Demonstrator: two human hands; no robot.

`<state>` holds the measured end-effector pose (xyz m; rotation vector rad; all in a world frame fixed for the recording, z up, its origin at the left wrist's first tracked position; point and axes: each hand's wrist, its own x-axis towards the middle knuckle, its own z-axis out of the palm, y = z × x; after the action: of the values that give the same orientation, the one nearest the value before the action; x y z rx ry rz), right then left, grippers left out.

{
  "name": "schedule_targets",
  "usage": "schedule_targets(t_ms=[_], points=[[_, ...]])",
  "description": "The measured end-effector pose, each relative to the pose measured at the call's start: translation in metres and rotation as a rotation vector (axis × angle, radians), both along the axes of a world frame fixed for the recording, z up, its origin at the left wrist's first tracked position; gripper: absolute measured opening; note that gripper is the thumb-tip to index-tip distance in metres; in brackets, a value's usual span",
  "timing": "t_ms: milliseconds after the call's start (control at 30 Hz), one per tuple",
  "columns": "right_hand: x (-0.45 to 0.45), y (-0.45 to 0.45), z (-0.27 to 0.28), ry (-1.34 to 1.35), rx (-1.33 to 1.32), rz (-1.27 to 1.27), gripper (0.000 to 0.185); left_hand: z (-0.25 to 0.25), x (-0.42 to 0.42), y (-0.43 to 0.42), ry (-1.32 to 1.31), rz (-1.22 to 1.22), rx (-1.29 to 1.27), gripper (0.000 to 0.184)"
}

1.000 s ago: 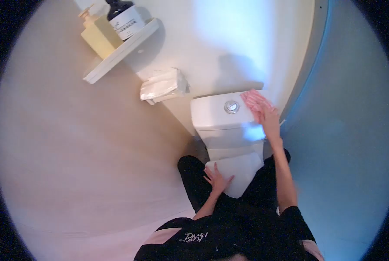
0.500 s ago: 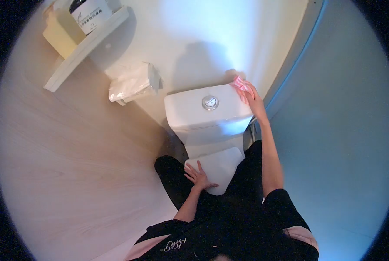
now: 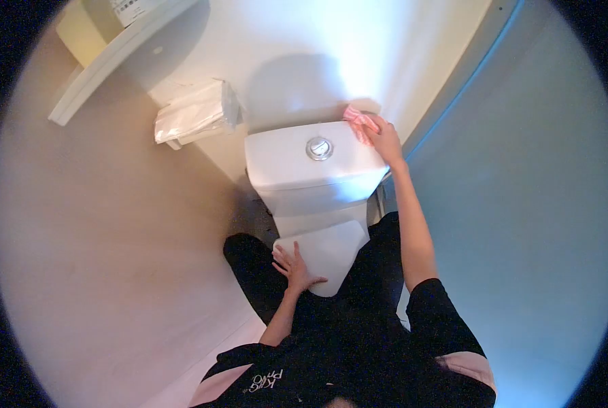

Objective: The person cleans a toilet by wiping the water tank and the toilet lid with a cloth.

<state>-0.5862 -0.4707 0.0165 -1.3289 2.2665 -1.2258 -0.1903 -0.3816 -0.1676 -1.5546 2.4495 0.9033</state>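
A pink striped cloth (image 3: pixel 362 122) is bunched in my right hand (image 3: pixel 385 141), whose fingers press it on the right end of the white cistern lid (image 3: pixel 283 156). A round chrome flush button (image 3: pixel 319 148) sits in the middle of that lid. Below the cistern, the white toilet seat lid (image 3: pixel 334 251) is down. My left hand (image 3: pixel 295 270) rests on its left side with the fingers spread, holding nothing.
Left of the cistern, a pack of tissues (image 3: pixel 194 112) sits in a holder on the wall. A corner shelf (image 3: pixel 107 64) at upper left carries a yellowish bottle (image 3: pixel 79 34) and a labelled container (image 3: pixel 128 8). A bluish panel (image 3: pixel 515 204) stands close on the right.
My right hand has moved a little left and toward the back edge of the cistern lid with the cloth. The whole view has shifted slightly; my left hand stays spread on the seat lid.
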Motion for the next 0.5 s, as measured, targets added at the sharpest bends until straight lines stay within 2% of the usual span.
schedule_targets(t_ms=[100,200,300,433,500], points=[[0.026,0.021,-0.005,0.217,-0.211,-0.062,0.035,0.0,0.002,0.0,0.002,-0.008,-0.018,0.161],[0.059,0.069,-0.017,0.256,-0.159,-0.08,0.04,0.01,-0.003,-0.001,-0.028,0.004,0.014,0.161],[0.115,0.097,0.012,0.254,-0.091,-0.143,0.039,-0.006,-0.001,-0.001,-0.003,0.016,-0.016,0.161],[0.118,0.077,0.018,0.276,0.023,-0.234,0.045,-0.004,-0.005,-0.003,-0.002,0.014,-0.02,0.162],[0.101,0.05,0.011,0.46,0.04,-0.23,0.042,-0.006,-0.001,-0.003,0.002,0.015,-0.004,0.162]])
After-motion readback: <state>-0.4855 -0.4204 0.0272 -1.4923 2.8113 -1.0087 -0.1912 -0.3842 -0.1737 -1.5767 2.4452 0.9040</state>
